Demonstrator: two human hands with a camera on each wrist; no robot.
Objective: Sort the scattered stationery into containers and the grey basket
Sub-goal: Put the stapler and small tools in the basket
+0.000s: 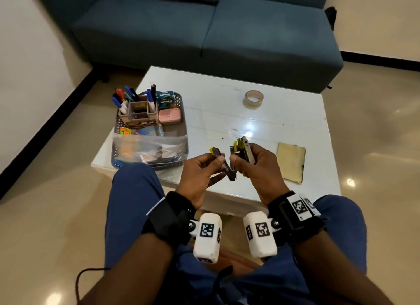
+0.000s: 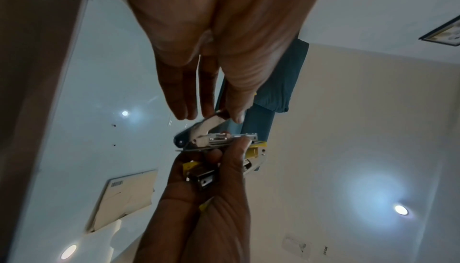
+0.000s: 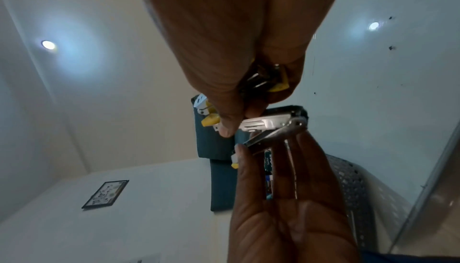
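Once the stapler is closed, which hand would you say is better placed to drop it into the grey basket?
Left, probably. The grey basket sits on the table's left side, nearest the left hand. The right hand, gripping the stapler too, would have to cross over.

Basket (image 1: 181, 125) left on table (image 1: 295, 114); tape roll (image 1: 253, 99) right.

grey perforated basket (image 1: 181, 132), yellow-tipped stapler (image 1: 242, 150), seemingly tan notepad (image 1: 292, 161)
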